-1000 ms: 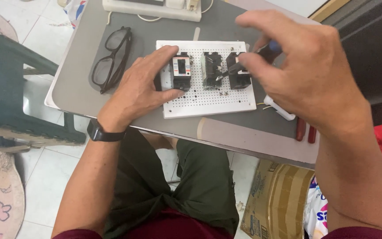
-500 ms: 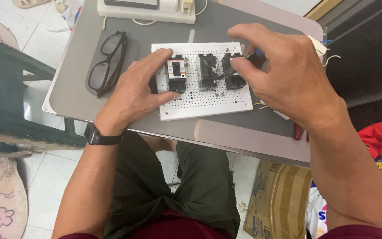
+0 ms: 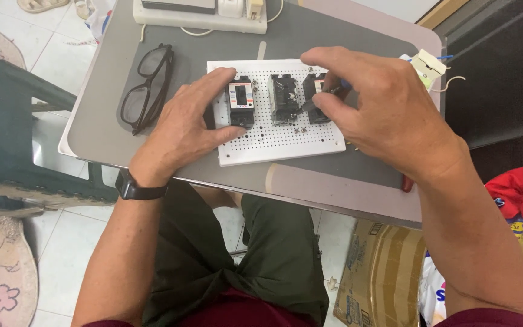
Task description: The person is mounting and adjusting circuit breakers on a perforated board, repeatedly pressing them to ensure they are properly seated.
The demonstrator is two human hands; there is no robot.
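A white perforated board [image 3: 273, 144] lies on the grey table [image 3: 110, 130] with three black circuit breakers mounted in a row. My left hand [image 3: 184, 124] rests on the board's left edge, fingers and thumb around the left breaker [image 3: 241, 100]. The middle breaker [image 3: 284, 95] stands free. My right hand [image 3: 388, 115] hovers over the board's right end, pinching a thin screwdriver [image 3: 307, 105] with a blue handle; its tip sits at the right breaker [image 3: 315, 91]. The hand hides most of the tool.
Black glasses [image 3: 146, 88] lie left of the board. A white power strip [image 3: 201, 18] runs along the far edge, and a small white part [image 3: 428, 63] sits at the right. A teal stool [image 3: 1, 121] stands on the left, a cardboard box [image 3: 376, 272] below right.
My right hand has shifted a little left and lower over the right breaker, with the tool still at it. My left hand keeps its hold on the left breaker.
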